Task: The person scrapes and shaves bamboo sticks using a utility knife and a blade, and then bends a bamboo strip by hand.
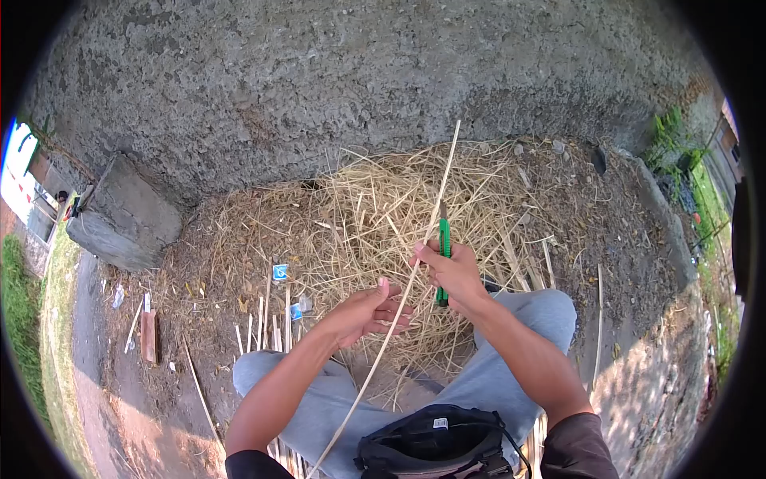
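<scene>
One slender strip point(406, 291), green cutter point(444, 239), tangled shavings point(359, 231)

Dirt ground point(630, 287) strewn with pale shavings point(383, 199).

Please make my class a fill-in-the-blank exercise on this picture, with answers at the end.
1. A slim plastic cutter, coloured ____, is in the right hand, beside a long, thin, pale strip.
2. The hand without the cutter is the ____ one.
3. The top of the black fabric bag is not closed but ____.
4. The rough wall beyond is ____ in colour.

Missing words: green; left; open; grey.
</scene>
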Available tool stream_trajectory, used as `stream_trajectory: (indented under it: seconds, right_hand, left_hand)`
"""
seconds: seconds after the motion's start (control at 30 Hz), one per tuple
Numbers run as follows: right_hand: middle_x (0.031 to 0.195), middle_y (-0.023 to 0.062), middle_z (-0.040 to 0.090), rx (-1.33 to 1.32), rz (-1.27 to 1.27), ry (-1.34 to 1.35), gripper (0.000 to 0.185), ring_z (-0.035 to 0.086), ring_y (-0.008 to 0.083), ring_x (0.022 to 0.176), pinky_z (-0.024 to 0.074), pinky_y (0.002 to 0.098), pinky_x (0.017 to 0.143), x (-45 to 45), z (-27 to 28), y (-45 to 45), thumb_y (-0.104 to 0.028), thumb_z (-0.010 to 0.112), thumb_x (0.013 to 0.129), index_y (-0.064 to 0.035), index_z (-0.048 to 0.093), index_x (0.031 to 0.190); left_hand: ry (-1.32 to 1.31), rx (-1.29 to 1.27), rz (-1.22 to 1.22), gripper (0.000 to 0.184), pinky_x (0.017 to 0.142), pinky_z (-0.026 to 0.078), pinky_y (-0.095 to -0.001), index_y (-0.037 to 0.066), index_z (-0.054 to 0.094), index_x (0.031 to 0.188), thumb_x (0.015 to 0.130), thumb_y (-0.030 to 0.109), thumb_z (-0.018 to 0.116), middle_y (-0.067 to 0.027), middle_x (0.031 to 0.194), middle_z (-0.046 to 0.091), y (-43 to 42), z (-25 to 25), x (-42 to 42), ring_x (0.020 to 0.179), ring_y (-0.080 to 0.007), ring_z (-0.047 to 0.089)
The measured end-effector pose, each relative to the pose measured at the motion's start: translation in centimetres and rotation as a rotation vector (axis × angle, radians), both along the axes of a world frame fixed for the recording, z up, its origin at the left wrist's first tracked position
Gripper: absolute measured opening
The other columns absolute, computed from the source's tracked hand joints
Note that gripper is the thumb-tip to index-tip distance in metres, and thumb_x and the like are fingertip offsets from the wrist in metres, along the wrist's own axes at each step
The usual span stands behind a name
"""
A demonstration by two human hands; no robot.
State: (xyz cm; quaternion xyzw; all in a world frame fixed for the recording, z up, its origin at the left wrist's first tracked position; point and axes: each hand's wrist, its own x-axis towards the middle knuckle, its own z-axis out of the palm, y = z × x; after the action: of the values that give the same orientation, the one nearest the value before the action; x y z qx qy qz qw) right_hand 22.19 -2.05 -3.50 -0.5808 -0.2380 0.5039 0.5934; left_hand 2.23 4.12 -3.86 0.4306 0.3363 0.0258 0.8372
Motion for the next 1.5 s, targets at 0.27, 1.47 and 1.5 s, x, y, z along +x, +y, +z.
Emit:
stream_trajectory:
  seconds: [0.27,1.47,1.5]
  right_hand:
    - [0.075,0.0057,0.065,0.162,-0.298,0.035,0.019,0.034,0.0034,0.044,0.0258,0.0226,0.040,5.5,0.6,1.1,-0.017,0.067,0.093,0.0016,0.065,0.090]
    - [0.062,0.0041,0.058,0.473,0.078,-1.661,0.020,0.058,0.0223,0.045,0.0438,0.0340,0.038,-2.6,-0.3,-5.5,-0.029,0.067,0.089,-0.0118,0.067,0.098]
    - [0.061,0.0045,0.058,0.444,0.025,-1.667,0.020,0.059,0.0231,0.045,0.0439,0.0347,0.038,-2.5,-0.1,-5.2,-0.030,0.066,0.089,-0.0117,0.067,0.098]
  left_hand:
    - [-0.081,-0.316,-0.325,0.058,0.056,0.057,-0.0334,0.000,0.051,0.123,0.105,0.049,0.026,-0.0119,0.086,0.061,-4.9,-1.7,-3.4,0.067,-0.0223,0.065]
    - [0.342,1.172,0.196,0.048,0.062,0.043,-0.0481,-0.004,0.056,0.083,0.107,0.027,0.029,-0.0225,0.066,0.056,-6.5,0.0,-1.2,0.061,-0.0397,0.056]
    - [0.359,1.175,0.166,0.046,0.063,0.044,-0.0501,-0.004,0.056,0.084,0.106,0.027,0.031,-0.0253,0.068,0.057,-6.5,0.2,-1.2,0.064,-0.0439,0.057]
